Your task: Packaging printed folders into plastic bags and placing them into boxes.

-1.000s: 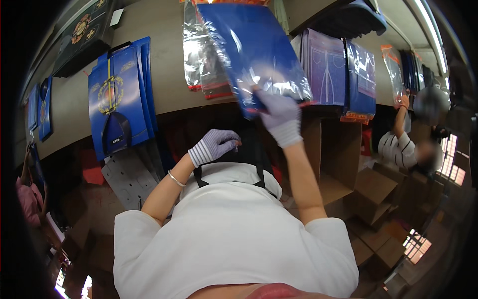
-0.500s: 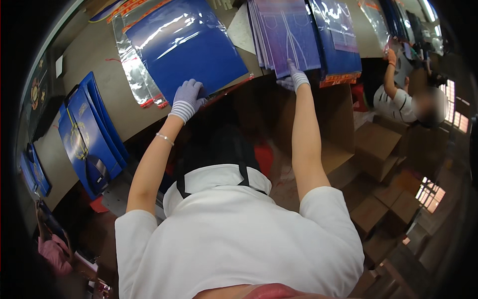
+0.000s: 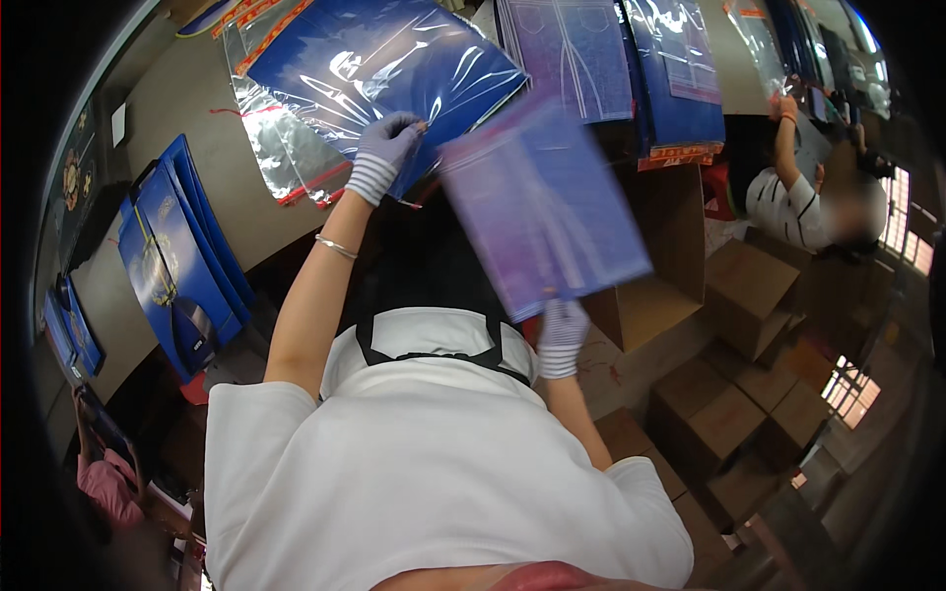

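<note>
My left hand, in a pale glove with a striped cuff, pinches the near edge of a clear plastic bag. Inside that bag lies a flat blue sheet-like item. My right hand, gloved the same way, grips the lower end of a purple-and-blue printed flat sheet. The sheet is tilted and blurred by motion, held off the table in front of my body. Its upper left corner comes close to the near edge of the plastic bag. A stack of similar printed sheets lies behind it.
Blue packets sit right of the stack. More clear plastic bags lie at the left, near upright blue folders. Cardboard boxes stand lower right. One co-worker is at the right, another at the far left.
My right hand has drawn one printed sheet off the stack, down and toward me. My left fingers have gone from lying on the blue item to pinching its plastic bag, whose near edge is lifted.
</note>
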Demonstrator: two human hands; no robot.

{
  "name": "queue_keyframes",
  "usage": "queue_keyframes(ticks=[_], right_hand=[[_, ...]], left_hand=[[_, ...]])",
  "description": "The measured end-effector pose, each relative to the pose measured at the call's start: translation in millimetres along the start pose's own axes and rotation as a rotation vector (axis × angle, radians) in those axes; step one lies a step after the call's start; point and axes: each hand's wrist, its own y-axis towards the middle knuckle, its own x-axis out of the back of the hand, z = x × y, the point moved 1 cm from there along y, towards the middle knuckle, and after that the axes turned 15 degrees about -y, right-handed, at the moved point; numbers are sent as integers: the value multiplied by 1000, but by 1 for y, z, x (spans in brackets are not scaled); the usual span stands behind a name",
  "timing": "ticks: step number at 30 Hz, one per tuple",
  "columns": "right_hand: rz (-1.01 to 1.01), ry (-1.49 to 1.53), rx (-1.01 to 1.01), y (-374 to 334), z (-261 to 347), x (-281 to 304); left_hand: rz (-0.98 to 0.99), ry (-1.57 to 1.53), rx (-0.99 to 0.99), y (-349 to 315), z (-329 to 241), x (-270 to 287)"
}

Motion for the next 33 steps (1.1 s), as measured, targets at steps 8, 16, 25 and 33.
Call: queue_keyframes(ticks=[8,16,25,33], right_hand=[[661,475,-104,2,81,-39],[486,247,37,-28,7,-50],[623,531,-52,-19,17,-37],[794,691,-377,-1,1,-50]], left_hand=[[8,316,-347,-35,-12,-7],[-77,354,-347,-55,-30,41],[-35,584,-320,-61,-59,37],[-46,470,-271,-53,-57,51]])
